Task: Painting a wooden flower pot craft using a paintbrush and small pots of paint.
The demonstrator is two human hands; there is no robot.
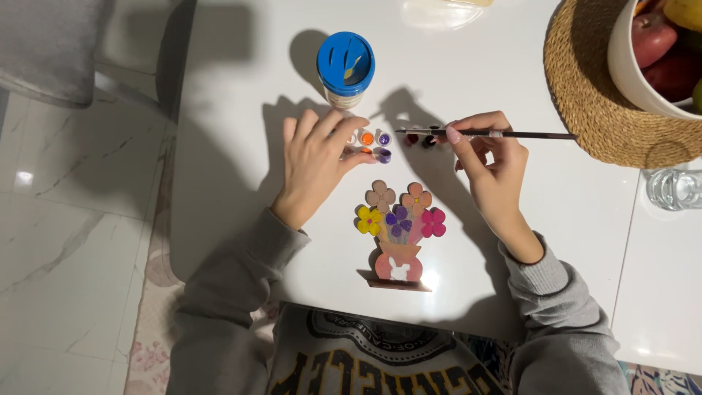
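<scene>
Down below the head camera, a white table (241,95) fills most of the picture. The left hand (316,164) lies flat on it with the fingers a little spread, and the fingertips (358,124) touch the end of a row of small paint pots (380,139) — orange and purple ones show beside the hand, darker red ones further along. The right hand (491,164) pinches a thin paintbrush (486,133) between thumb and fingers. The brush lies sideways, its tip just over the dark red pots and its long handle pointing toward a woven mat (592,110).

Just in front of the paint row, between the two hands, sits a flat wooden flower pot cutout (398,234). Its vase part is pink and orange with a small white bunny shape on it. Three flowers are painted — yellow, purple and pink. One flower on top is bare wood, and the other has a bit of orange in its middle.

Behind the paints stands a jar with a blue lid (345,67). On the woven mat sits a white bowl (636,73) with fruit inside. A clear glass (673,189) is near the right edge. Both arms wear grey sleeves (227,292).
</scene>
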